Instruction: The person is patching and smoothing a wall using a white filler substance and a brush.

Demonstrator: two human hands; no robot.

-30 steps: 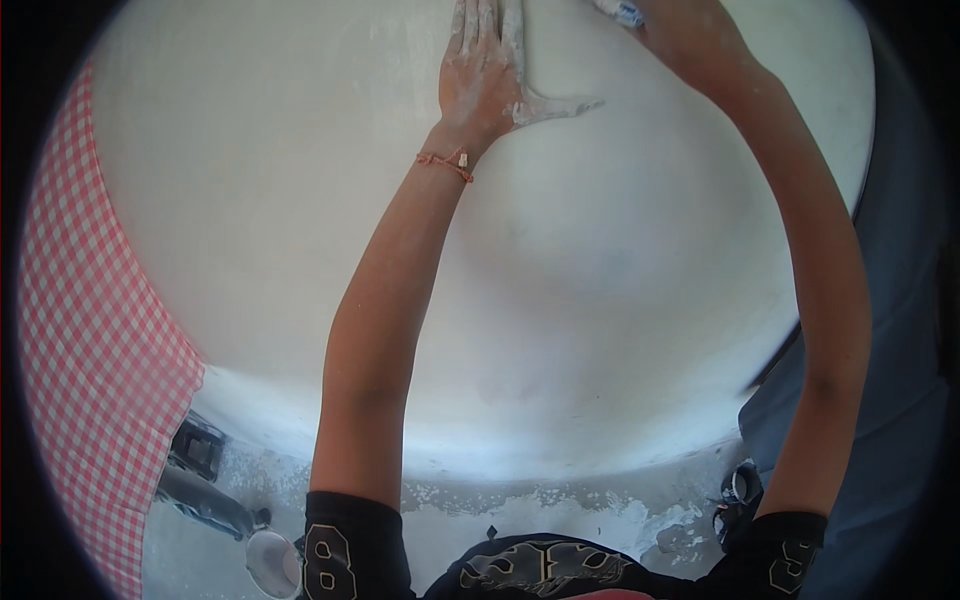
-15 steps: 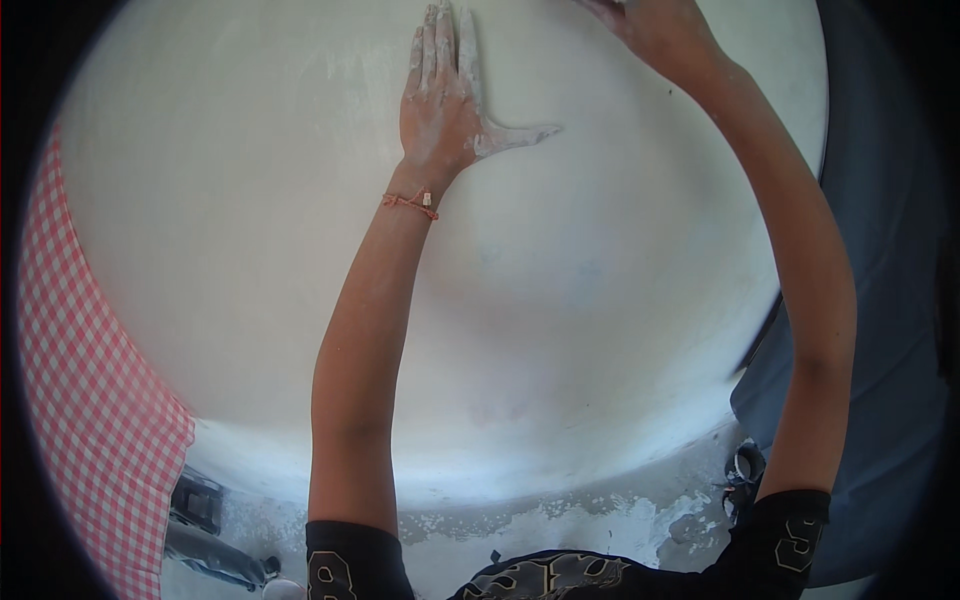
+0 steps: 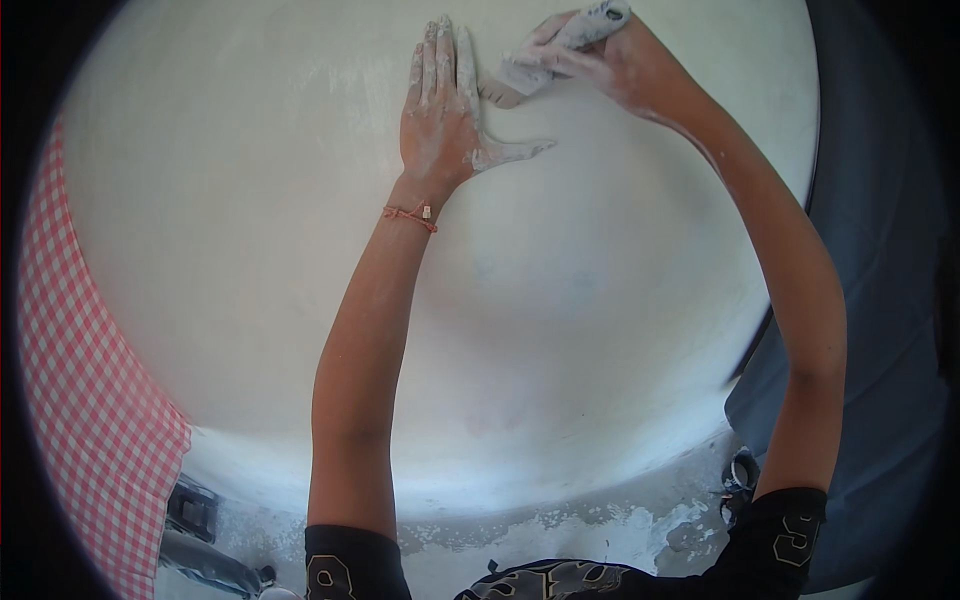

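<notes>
My left hand (image 3: pixel 438 120) lies flat on a broad off-white surface (image 3: pixel 560 300), fingers stretched upward and thumb pointing out to the right. White smears coat the fingers and thumb, and a thin reddish cord circles the wrist. At upper right my right hand (image 3: pixel 610 65) is closed around a white-coated paintbrush (image 3: pixel 575 38) with a hole in its handle end. The brush's brownish tip (image 3: pixel 503 93) meets the surface just right of my left index finger. Part of the handle is hidden by my fingers.
A red-and-white checked cloth (image 3: pixel 75 400) hangs along the left edge, and a dark grey cloth (image 3: pixel 870 300) along the right. Below the off-white surface runs a white-spattered grey floor (image 3: pixel 560 535). Dark objects (image 3: pixel 195 508) stand at the lower left, others (image 3: pixel 740 475) at the lower right.
My right hand has come down and left from the top edge, bringing the paintbrush into view beside my left hand. The left hand sits slightly lower in the picture.
</notes>
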